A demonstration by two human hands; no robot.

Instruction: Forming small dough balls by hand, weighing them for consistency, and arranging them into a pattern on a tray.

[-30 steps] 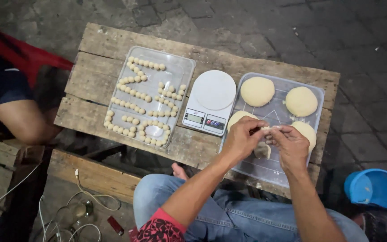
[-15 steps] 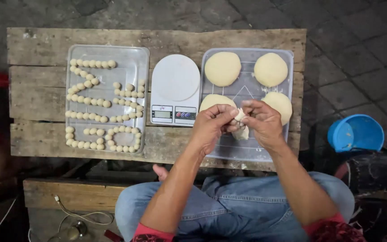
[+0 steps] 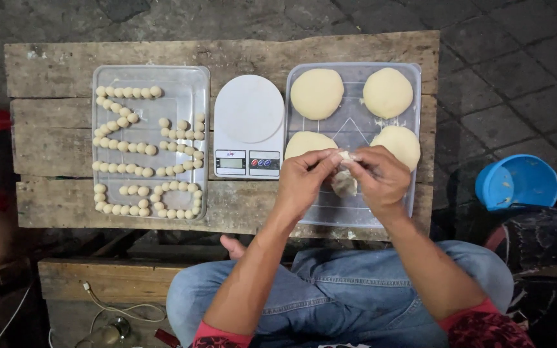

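Two hands, left hand [image 3: 302, 175] and right hand [image 3: 376, 177], pinching one dough lump [image 3: 343, 183], above clear tray [image 3: 414, 116]

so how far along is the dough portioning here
Done: rows of small dough balls fill the left tray. In hand: left hand and right hand pinch a dough piece. Left: four large dough rounds wait in the right tray.
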